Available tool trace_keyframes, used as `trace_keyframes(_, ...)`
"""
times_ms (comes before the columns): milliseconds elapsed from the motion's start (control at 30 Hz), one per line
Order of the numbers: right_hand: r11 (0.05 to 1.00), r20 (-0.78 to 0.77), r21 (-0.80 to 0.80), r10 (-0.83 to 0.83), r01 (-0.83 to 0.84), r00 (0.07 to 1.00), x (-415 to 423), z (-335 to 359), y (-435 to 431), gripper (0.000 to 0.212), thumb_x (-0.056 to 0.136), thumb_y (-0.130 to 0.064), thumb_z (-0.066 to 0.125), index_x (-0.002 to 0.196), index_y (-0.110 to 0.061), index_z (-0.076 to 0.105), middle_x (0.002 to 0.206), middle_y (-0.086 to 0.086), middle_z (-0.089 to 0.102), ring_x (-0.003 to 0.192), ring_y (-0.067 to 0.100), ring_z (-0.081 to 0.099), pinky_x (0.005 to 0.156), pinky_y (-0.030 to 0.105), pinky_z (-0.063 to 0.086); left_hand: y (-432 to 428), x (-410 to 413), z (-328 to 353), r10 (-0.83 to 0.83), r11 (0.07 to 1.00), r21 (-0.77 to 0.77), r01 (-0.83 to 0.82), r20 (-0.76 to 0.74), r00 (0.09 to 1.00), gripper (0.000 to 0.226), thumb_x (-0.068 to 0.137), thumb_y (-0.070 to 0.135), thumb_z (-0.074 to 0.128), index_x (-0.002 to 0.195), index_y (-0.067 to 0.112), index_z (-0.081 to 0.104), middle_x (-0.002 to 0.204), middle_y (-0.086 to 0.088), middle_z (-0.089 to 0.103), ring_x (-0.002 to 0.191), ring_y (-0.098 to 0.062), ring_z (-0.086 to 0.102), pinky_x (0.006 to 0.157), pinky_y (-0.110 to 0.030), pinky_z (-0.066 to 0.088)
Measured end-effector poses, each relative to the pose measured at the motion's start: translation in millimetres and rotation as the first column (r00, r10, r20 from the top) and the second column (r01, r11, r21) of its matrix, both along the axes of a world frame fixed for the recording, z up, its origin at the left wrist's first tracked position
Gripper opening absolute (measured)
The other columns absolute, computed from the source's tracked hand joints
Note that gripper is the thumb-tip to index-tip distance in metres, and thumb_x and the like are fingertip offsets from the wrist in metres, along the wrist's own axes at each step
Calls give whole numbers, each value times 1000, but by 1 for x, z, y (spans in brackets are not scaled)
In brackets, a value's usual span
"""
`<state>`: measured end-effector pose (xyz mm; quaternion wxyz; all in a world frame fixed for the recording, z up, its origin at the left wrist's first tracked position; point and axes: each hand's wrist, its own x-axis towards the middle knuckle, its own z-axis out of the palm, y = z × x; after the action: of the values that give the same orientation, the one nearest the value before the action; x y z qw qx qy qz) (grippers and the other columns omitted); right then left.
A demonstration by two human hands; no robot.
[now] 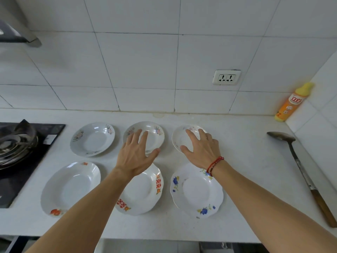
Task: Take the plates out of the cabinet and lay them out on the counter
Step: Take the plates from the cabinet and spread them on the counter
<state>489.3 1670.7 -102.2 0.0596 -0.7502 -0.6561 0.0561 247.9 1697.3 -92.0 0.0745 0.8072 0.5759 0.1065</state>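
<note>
Left hand (135,154) is lying spread over the far middle plate (155,137), fingers straight, thumb at its near rim, gripping nothing. Right hand (202,147) is splayed the same way over the far right plate (179,137), also holding nothing. Can't tell if the palms are touching or hovering.

All six plates are sitting on the counter (246,161) in two rows of three. They're glossy white ceramic, shallow, with floral rims. The rest of the grid:
- far left plate (93,138)
- near left plate (71,187)
- near middle plate (144,189), scalloped, red print, partly hidden by the left forearm
- near right plate (197,190), scalloped, blue flowers

A red bracelet (215,163) is showing on the right wrist.

Black hob (27,161) at left is carrying a steel pan (16,143), cut off by the frame edge. Metal ladle (299,167) with a wooden handle is lying at right. Orange bottle (293,102) is standing in the far right corner, label unreadable.
</note>
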Motion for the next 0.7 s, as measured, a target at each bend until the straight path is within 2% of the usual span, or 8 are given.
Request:
trace_keyframes(300, 998, -13, -47, 39, -40, 999, -16, -4, -18, 67, 92, -62, 40, 151, -35, 26, 154, 16, 31, 133, 38, 37, 106, 52, 34, -25, -18, -9, 22, 1000, 19, -22, -9, 1000, 83, 86, 70, 30, 148, 14, 30, 155, -11, 33, 142, -31, 30, 108, -47, 38)
trace_keyframes(467, 998, 11, -46, 50, -50, 999, -34, -3, -35, 67, 91, -63, 38, 150, -35, 26, 150, 14, 37, 127, 36, 42, 103, 51, 38, -44, -40, -6, 27, 998, 53, -28, 11, 1000, 83, 85, 70, 30, 147, 15, 31, 154, -11, 34, 141, -32, 32, 108, -47, 39)
trace_keyframes(567, 998, 23, -43, 43, -42, 999, -55, -6, -53, 69, 91, -64, 37, 151, -34, 26, 150, 13, 36, 127, 35, 42, 103, 51, 38, -62, -60, -10, 19, 999, 47, -18, -7, 1000, 84, 85, 72, 30, 149, 17, 29, 157, -9, 30, 144, -31, 27, 112, -48, 34)
trace_keyframes(700, 998, 12, -61, 22, -21, 1000, -89, -4, -94, 69, 92, -64, 37, 153, -35, 23, 155, 14, 30, 135, 37, 35, 109, 53, 32, -102, -94, -16, 10, 1000, 27, -10, -25, 1000, 85, 85, 74, 30, 151, 20, 27, 160, -7, 24, 147, -30, 19, 116, -49, 26)
